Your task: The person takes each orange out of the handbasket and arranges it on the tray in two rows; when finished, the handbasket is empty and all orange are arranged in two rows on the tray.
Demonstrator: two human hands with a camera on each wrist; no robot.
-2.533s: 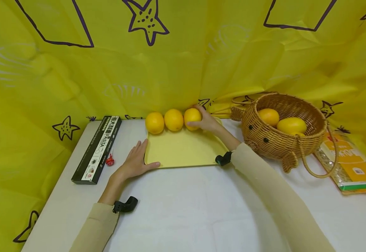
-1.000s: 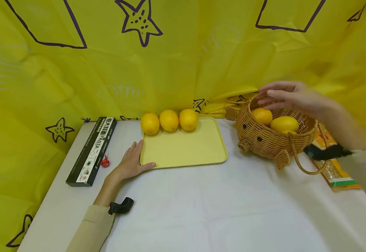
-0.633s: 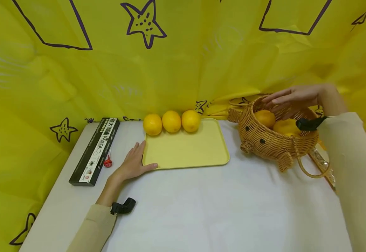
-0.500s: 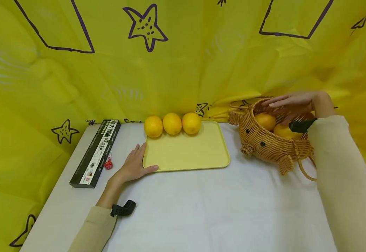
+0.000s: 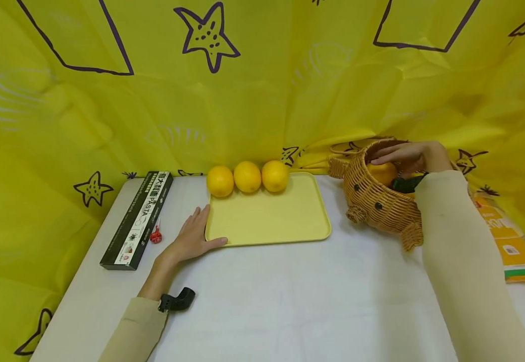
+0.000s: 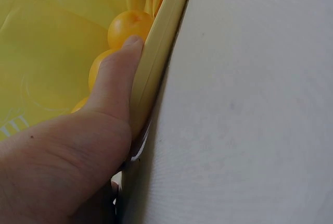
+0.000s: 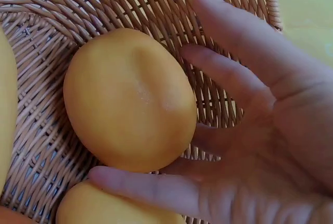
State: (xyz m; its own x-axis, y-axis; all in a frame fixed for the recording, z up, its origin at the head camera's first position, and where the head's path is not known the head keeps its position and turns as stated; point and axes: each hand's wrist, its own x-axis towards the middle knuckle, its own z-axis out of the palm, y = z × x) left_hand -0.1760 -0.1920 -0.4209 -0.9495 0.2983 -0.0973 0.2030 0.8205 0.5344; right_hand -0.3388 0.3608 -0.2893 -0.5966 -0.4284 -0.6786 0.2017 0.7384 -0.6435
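The left hand (image 5: 192, 235), fingers extended, braces the left edge of the tray (image 5: 269, 218), presumably steadying it beneath oranges (image 5: 247, 177) lined along the far edge. The right hand (image 5: 410, 154), fingers parted, brackets a fruit (image 7: 130, 99) in the basket (image 5: 391, 213) (contact unclear); neither grips.

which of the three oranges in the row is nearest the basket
The rightmost orange in the head view's row; the middle one and left one lie farther from the wicker basket.
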